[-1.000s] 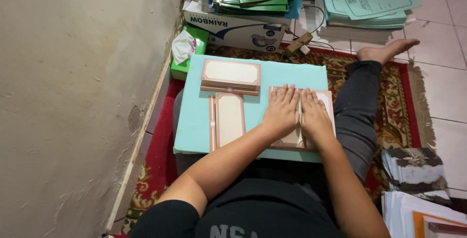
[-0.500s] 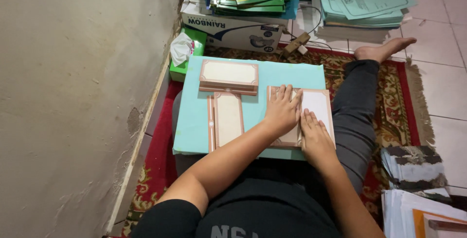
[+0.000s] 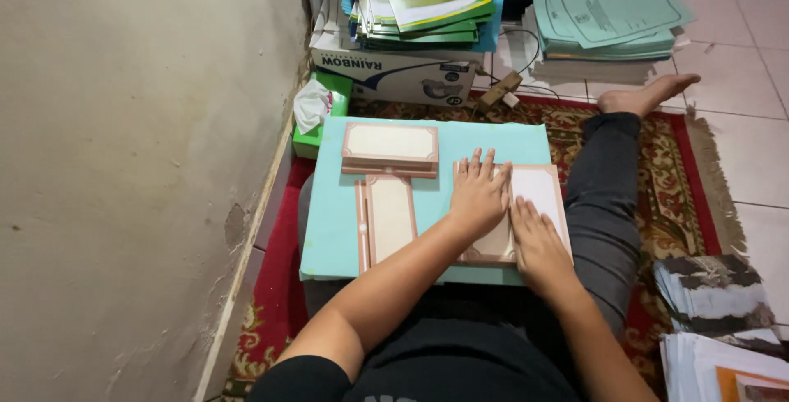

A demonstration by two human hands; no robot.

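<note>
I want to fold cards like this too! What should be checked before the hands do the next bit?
1. Left hand flat on the cream card with brown border: ok.
2. Right hand flat on the same card, lower down: ok.
3. Card lies fully on the light blue board: ok.
4. Card's fold or crease lined up: cannot tell, the hands hide it.
5. Narrow card and card stack lie apart from the pressed card: ok.
</note>
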